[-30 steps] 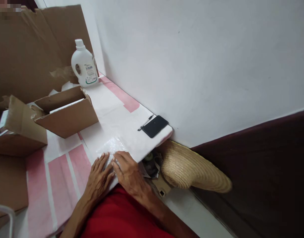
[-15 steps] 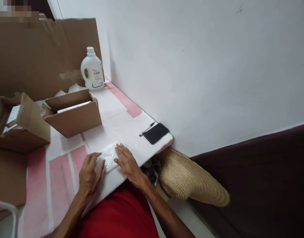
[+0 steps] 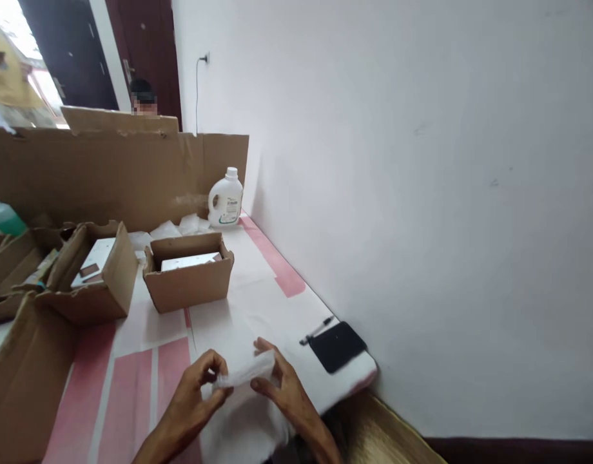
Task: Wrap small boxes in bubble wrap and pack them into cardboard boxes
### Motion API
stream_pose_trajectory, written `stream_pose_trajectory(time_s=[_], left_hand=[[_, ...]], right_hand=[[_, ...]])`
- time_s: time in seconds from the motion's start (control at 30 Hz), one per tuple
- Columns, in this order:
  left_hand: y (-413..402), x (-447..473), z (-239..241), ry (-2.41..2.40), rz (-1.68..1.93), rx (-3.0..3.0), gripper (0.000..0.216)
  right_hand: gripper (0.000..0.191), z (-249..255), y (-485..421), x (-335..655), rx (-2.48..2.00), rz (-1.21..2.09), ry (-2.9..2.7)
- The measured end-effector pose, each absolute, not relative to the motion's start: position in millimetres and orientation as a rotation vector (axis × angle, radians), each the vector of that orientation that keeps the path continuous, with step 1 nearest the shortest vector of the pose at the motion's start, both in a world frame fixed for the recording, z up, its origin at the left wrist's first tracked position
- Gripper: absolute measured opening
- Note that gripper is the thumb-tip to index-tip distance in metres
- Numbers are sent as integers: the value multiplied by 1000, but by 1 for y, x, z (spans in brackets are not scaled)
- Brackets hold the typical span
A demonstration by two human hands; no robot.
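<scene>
Both hands hold a small bubble-wrapped packet lifted just above the pink-and-white table cover. My left hand pinches its left end. My right hand grips the right end with thumb under and fingers over. A black phone and a pen lie to the right of my hands near the wall.
Open cardboard boxes stand beyond my hands, with another box at the left. A white detergent jug stands by a cardboard screen. A straw hat lies below the table's corner. A person sits behind the screen.
The packet was pressed flat on the table under both hands; now it is lifted and held between them. The camera has tilted up, showing the doorway and the person beyond.
</scene>
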State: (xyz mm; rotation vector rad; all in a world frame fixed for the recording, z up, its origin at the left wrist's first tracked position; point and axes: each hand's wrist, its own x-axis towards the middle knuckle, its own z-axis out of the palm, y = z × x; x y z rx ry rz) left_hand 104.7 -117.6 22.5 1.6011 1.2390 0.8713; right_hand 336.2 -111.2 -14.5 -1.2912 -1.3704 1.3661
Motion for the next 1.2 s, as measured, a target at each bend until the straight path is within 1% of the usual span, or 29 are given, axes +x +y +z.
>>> stream_pose_trajectory(time_s=[0.07, 0.1, 0.17, 0.27, 0.33, 0.4, 0.43, 0.53, 0.63, 0.73, 0.77, 0.83, 0.9, 0.97, 1.07, 1.13, 1.2], left_hand=[[-115, 95, 47, 1127, 914, 1425, 16], [-110, 89, 61, 1114, 951, 1358, 21], [-93, 75, 90, 1146, 1104, 1284, 32], [-49, 51, 132, 1304, 1445, 1328, 43], [-13, 34, 154, 1460, 1613, 1436, 44], [23, 17, 167, 1671, 1618, 1591, 43], [39, 9, 169, 1778, 1545, 1676, 43], [75, -7, 159, 1952, 1271, 1861, 37], [91, -13, 141, 1985, 1037, 1967, 32], [93, -14, 133, 2017, 837, 2057, 34], [92, -14, 134, 2027, 796, 2084, 37], [88, -13, 139, 2041, 752, 2137, 43], [84, -10, 145, 2015, 739, 2200, 44], [81, -6, 146, 1927, 718, 2270, 38], [81, -2, 140, 1786, 645, 2318, 32], [84, -2, 136, 1746, 602, 2303, 34], [85, -4, 138, 1728, 596, 2279, 39]], right_hand=[[50, 9, -101, 328, -1131, 1565, -1335], [41, 23, -93, 322, -1072, 1609, -1329], [36, 58, -71, 304, -1002, 1586, -1343], [30, 114, -19, 270, -929, 1374, -1414], [27, 146, 22, 247, -929, 1170, -1515], [24, 168, 61, 226, -1060, 929, -1745], [22, 174, 78, 218, -1158, 814, -1891], [16, 174, 115, 203, -1358, 636, -2231], [10, 162, 130, 199, -1423, 643, -2398], [9, 154, 133, 199, -1528, 608, -2512], [11, 154, 133, 199, -1555, 591, -2536], [22, 158, 131, 199, -1594, 543, -2559], [33, 166, 128, 199, -1616, 478, -2543], [33, 174, 123, 197, -1589, 415, -2504], [24, 177, 116, 191, -1410, 406, -2505], [20, 176, 113, 188, -1287, 471, -2547], [23, 175, 111, 191, -1222, 538, -2578]])
